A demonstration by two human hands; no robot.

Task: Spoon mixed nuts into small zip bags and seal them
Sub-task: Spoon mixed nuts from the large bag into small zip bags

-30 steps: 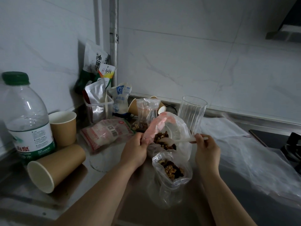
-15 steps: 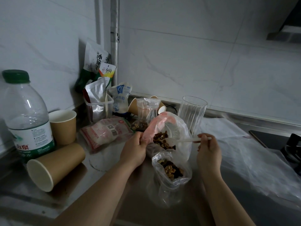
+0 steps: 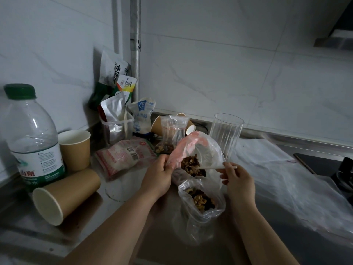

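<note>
Left grip [image 3: 159, 174] pinches the nut bag [image 3: 198, 150]; right grip [image 3: 237, 177] pinches the spoon [image 3: 214, 167] inside.

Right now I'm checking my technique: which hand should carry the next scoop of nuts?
Right. The right hand already pinches the spoon, its bowl in the nuts, while the left hand holds the big bag open.
</note>
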